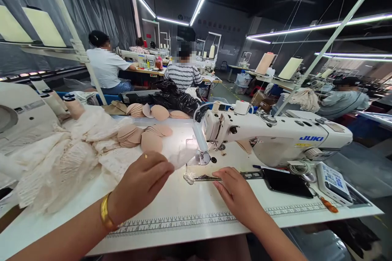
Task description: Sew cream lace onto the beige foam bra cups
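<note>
My left hand [145,175], with a gold bangle at the wrist, pinches a piece of sheer white fabric [180,158]. That fabric stretches from my fingertips toward the presser foot of the white JUKI sewing machine [275,130], under its lit lamp. My right hand [234,189] rests at the front of the machine bed, close to a dark metal strip [205,178]. Its thumb and fingers are apart, and I see nothing between them. Beyond my left hand lie stacks of beige oval pads [151,142]. A heap of cream lace fabric [64,159] covers the table's left side.
A ruler strip [183,225] runs along the table's front. To the right lie a black phone [288,182], a white box-shaped device [333,182] and an orange-brown pendant [329,204]. A black plastic bag [177,100] sits behind. Other people work at machines farther back.
</note>
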`<state>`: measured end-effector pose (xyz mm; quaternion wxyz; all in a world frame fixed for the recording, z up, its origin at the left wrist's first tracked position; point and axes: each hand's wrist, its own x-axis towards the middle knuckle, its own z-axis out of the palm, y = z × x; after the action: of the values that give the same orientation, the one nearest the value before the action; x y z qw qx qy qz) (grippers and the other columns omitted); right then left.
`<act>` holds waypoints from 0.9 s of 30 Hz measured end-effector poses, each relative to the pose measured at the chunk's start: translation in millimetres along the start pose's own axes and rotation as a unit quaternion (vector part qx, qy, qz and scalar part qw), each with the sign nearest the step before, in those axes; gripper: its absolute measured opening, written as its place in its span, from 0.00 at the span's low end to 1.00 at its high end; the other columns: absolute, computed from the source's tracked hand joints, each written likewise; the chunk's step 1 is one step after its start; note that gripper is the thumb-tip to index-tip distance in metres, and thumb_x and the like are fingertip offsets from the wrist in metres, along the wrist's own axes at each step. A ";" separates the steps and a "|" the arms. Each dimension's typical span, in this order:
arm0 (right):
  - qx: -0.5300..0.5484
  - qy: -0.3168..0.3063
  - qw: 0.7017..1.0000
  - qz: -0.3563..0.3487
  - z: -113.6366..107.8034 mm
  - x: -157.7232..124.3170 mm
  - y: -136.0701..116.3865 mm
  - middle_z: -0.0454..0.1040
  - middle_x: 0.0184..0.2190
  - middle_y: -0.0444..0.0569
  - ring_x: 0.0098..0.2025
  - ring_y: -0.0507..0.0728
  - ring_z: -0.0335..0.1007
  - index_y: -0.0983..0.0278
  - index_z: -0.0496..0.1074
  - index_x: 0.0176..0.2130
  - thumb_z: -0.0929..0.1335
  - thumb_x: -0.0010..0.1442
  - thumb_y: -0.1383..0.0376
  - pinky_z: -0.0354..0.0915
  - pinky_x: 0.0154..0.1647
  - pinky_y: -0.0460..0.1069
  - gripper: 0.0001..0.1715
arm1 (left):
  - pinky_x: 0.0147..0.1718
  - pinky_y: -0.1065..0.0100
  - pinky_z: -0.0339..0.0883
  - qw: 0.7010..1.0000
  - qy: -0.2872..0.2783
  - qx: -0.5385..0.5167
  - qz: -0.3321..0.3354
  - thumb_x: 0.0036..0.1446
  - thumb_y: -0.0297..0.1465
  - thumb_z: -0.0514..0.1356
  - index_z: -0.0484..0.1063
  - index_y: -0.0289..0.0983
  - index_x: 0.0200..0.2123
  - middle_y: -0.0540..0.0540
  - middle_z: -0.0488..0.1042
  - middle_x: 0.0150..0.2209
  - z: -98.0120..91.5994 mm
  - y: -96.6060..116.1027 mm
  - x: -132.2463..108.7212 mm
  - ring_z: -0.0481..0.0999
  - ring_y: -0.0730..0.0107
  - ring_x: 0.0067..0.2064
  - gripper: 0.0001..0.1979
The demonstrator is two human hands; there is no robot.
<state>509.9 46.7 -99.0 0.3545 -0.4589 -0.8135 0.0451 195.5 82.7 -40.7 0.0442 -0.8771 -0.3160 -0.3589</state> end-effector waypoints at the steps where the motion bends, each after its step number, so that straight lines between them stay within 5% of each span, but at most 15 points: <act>1: 0.011 0.000 1.000 0.006 -1.1 -0.6 1.9 0.77 0.45 0.53 0.47 0.63 0.75 0.60 0.74 0.53 0.65 0.73 0.69 0.74 0.48 0.58 0.11 | 0.44 0.65 0.69 0.999 -0.013 -0.012 0.048 0.72 0.25 0.56 0.74 0.41 0.46 0.47 0.78 0.40 -5.8 6.5 -7.2 0.74 0.64 0.42 0.08; 5: 0.064 -0.026 0.996 0.048 -2.9 0.7 7.2 0.77 0.45 0.53 0.48 0.63 0.75 0.60 0.76 0.51 0.65 0.74 0.67 0.72 0.51 0.59 0.11 | 0.47 0.62 0.70 0.971 -0.192 -0.106 0.093 0.72 0.28 0.57 0.73 0.41 0.49 0.47 0.79 0.42 -17.8 22.6 -42.6 0.74 0.63 0.40 0.06; 7: 0.105 -0.056 0.990 0.082 -2.9 5.3 3.7 0.77 0.45 0.52 0.48 0.62 0.75 0.60 0.76 0.49 0.64 0.74 0.65 0.72 0.50 0.58 0.11 | 0.44 0.65 0.71 0.973 -0.180 -0.132 0.048 0.72 0.24 0.55 0.73 0.43 0.51 0.47 0.79 0.42 -17.4 23.7 -53.4 0.75 0.65 0.41 0.11; 12: 0.185 -0.144 0.956 0.175 0.0 20.0 -14.8 0.77 0.47 0.50 0.49 0.61 0.74 0.58 0.75 0.52 0.69 0.73 0.59 0.71 0.48 0.55 0.11 | 0.47 0.66 0.74 0.992 -0.020 -0.095 -0.084 0.73 0.28 0.57 0.74 0.46 0.54 0.46 0.79 0.46 -5.0 21.2 -45.3 0.78 0.63 0.47 0.11; 15: 0.161 -0.147 0.961 0.170 11.8 26.2 -23.2 0.77 0.50 0.50 0.52 0.63 0.72 0.59 0.72 0.57 0.77 0.64 0.63 0.69 0.53 0.58 0.23 | 0.56 0.56 0.75 0.988 -0.057 -0.069 -0.126 0.66 0.38 0.65 0.70 0.46 0.62 0.43 0.77 0.58 11.5 21.0 -33.0 0.77 0.53 0.58 0.22; 18: 0.103 -0.104 0.986 0.082 27.9 30.3 -28.1 0.76 0.43 0.50 0.47 0.62 0.71 0.61 0.75 0.48 0.73 0.67 0.71 0.68 0.48 0.56 0.10 | 0.62 0.51 0.71 0.972 -0.152 -0.116 -0.140 0.64 0.36 0.63 0.65 0.43 0.68 0.41 0.75 0.64 31.2 18.9 -23.9 0.75 0.50 0.62 0.30; 21: 0.096 -0.023 0.995 -0.023 33.1 31.7 -30.9 0.72 0.36 0.49 0.40 0.59 0.67 0.61 0.76 0.42 0.66 0.72 0.72 0.66 0.41 0.53 0.10 | 0.50 0.57 0.75 0.929 -0.232 -0.183 -0.225 0.69 0.38 0.54 0.75 0.41 0.54 0.44 0.83 0.47 42.3 12.5 -14.3 0.82 0.56 0.47 0.17; 23: 0.146 0.008 0.987 -0.066 28.5 31.3 -30.9 0.72 0.38 0.49 0.41 0.59 0.68 0.59 0.76 0.44 0.65 0.73 0.70 0.66 0.43 0.53 0.10 | 0.40 0.63 0.74 0.903 -0.258 -0.197 -0.281 0.70 0.44 0.51 0.77 0.40 0.40 0.47 0.82 0.36 41.5 6.0 -7.0 0.80 0.60 0.39 0.19; 27: 0.312 -0.029 0.949 -0.018 20.8 30.8 -23.1 0.75 0.39 0.47 0.43 0.58 0.72 0.57 0.76 0.42 0.67 0.75 0.63 0.68 0.46 0.52 0.07 | 0.31 0.66 0.70 0.903 -0.253 -0.156 -0.310 0.70 0.48 0.48 0.73 0.38 0.30 0.48 0.78 0.31 26.8 -12.9 6.1 0.78 0.62 0.34 0.25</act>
<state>470.4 62.7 -88.8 0.4572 -0.3087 -0.7768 0.3037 207.4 104.3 -58.4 -0.2878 -0.7917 -0.5129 -0.1653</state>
